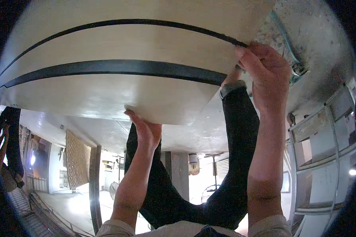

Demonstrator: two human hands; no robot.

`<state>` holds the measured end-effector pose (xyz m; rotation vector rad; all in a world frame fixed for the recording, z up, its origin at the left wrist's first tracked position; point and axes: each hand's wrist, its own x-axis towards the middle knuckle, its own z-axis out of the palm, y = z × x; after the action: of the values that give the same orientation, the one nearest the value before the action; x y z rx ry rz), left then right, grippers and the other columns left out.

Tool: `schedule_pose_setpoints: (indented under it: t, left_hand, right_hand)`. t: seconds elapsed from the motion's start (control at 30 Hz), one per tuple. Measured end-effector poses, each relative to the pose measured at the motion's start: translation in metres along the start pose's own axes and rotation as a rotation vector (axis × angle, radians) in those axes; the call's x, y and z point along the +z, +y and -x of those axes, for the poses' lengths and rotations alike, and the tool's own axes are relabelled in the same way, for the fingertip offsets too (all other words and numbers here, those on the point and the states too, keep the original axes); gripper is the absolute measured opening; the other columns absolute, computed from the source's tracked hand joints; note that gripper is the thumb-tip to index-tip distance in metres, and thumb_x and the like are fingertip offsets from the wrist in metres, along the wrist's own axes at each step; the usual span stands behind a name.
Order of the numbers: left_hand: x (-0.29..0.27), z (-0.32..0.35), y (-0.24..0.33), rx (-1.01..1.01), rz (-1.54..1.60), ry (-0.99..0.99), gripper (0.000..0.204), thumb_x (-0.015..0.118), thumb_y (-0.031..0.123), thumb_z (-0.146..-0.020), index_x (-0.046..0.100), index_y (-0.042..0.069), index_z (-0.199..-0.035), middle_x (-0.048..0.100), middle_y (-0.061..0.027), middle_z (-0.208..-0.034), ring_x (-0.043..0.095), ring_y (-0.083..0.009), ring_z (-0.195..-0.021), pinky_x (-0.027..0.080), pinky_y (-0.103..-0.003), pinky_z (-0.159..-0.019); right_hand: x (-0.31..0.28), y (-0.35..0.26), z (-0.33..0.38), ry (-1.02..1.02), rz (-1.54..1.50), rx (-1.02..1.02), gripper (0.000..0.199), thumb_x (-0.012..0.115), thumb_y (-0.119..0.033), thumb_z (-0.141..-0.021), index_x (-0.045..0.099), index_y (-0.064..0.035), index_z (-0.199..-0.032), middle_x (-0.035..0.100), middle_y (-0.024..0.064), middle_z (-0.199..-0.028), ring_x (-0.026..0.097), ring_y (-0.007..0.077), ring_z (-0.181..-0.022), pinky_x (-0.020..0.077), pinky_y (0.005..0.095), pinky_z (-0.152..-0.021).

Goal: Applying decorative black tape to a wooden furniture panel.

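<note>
A large pale panel (106, 94) spreads before me, with two black strips lying across it from left to right. The farther strip (142, 21) is thin; the nearer strip (122, 67) looks wider and flat. My right hand (267, 69) is closed in a pinch on the right end of the thin strip, at the panel's right edge. At the panel's near edge is my left hand (144, 130), its thumb on the top face and its other fingers hidden under the edge.
My legs (241, 126) in dark trousers reach up to the panel. A light blue cable (283, 33) lies on the stained floor (312, 35) at the right. Metal-framed panes (324, 158) stand at the far right; another person's dark-clothed leg (12, 138) shows at the left.
</note>
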<state>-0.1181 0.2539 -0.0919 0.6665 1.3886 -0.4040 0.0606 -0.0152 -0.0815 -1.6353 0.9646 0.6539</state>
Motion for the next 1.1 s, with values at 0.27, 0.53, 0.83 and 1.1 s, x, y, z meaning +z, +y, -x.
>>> schedule_pose_setpoints:
  t: [0.27, 0.53, 0.83, 1.1]
  left_hand:
    - [0.0, 0.001, 0.001, -0.005, 0.029, -0.015, 0.088, 0.039, 0.08, -0.086, 0.033, 0.02, -0.151, 0.039, -0.002, -0.15, 0.035, -0.0201, -0.139, 0.029, -0.042, -0.116]
    - [-0.005, -0.002, -0.001, 0.01, 0.009, 0.008, 0.087, 0.039, 0.08, -0.087, 0.036, 0.02, -0.149, 0.041, -0.0009, -0.149, 0.039, -0.0189, -0.136, 0.032, -0.04, -0.115]
    - [-0.007, -0.003, -0.002, 0.008, 0.067, 0.002, 0.087, 0.041, 0.08, -0.086, 0.036, 0.019, -0.149, 0.045, -0.0007, -0.145, 0.041, -0.0184, -0.135, 0.034, -0.04, -0.113]
    - [-0.011, -0.003, -0.002, 0.004, 0.029, -0.049, 0.09, 0.04, 0.08, -0.086, 0.034, 0.017, -0.15, 0.041, -0.0016, -0.149, 0.038, -0.0186, -0.138, 0.031, -0.04, -0.115]
  right_hand:
    - [0.002, -0.002, -0.001, 0.02, 0.118, -0.033, 0.021, 0.078, -0.013, -0.085, 0.071, 0.0027, -0.097, 0.07, 0.0052, -0.085, 0.062, 0.0098, -0.076, 0.0489, 0.0244, -0.074]
    - [0.001, -0.005, 0.0, 0.004, 0.075, -0.02, 0.02, 0.078, -0.013, -0.085, 0.071, 0.0028, -0.096, 0.07, 0.0044, -0.084, 0.062, 0.0083, -0.075, 0.0482, 0.0223, -0.071]
    - [0.005, -0.006, 0.0, 0.012, 0.109, 0.009, 0.019, 0.079, -0.014, -0.084, 0.071, -0.0002, -0.094, 0.07, 0.0031, -0.082, 0.062, 0.0086, -0.073, 0.0486, 0.0231, -0.071]
    - [0.004, -0.014, 0.002, -0.038, 0.246, -0.067, 0.01, 0.073, -0.011, -0.086, 0.068, -0.0019, -0.088, 0.068, 0.0058, -0.084, 0.063, 0.0111, -0.078, 0.0518, 0.0259, -0.071]
